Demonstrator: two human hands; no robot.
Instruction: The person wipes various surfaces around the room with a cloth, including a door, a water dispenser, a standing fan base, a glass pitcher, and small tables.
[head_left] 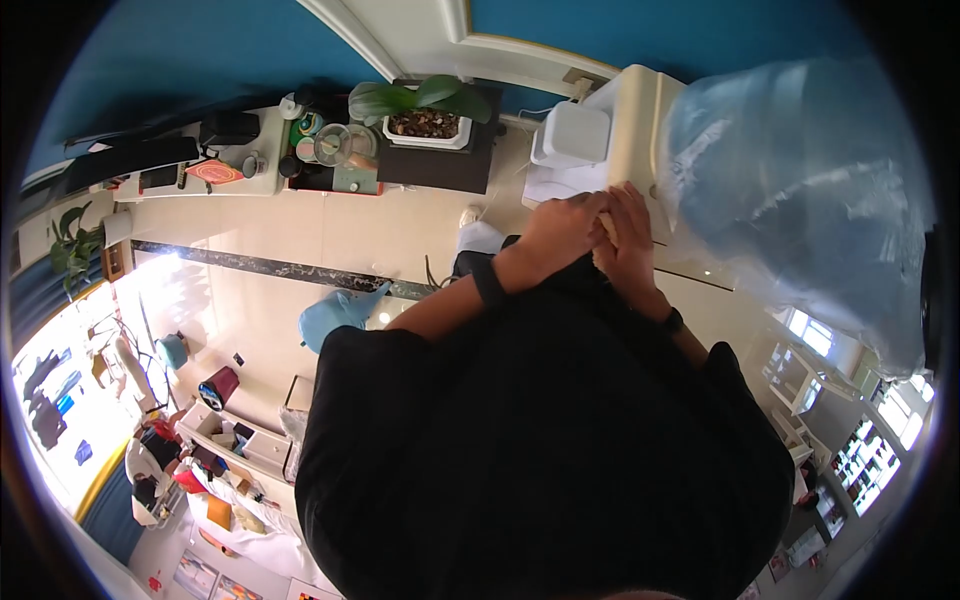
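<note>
"Head view: what is the grip like?"
"Left hand (556,236) and right hand (630,245) meet, fingers bent. A pale thing (604,229) shows between them, mostly hidden; I can't tell what it is or how firmly either hand grips it."
"Around them?"
"Just beyond the fingertips, a cream water dispenser (641,130). Right of it, a big blue bottle (790,180) in clear plastic; left, a white box (575,135). Further left, a potted plant (428,125)."
</note>
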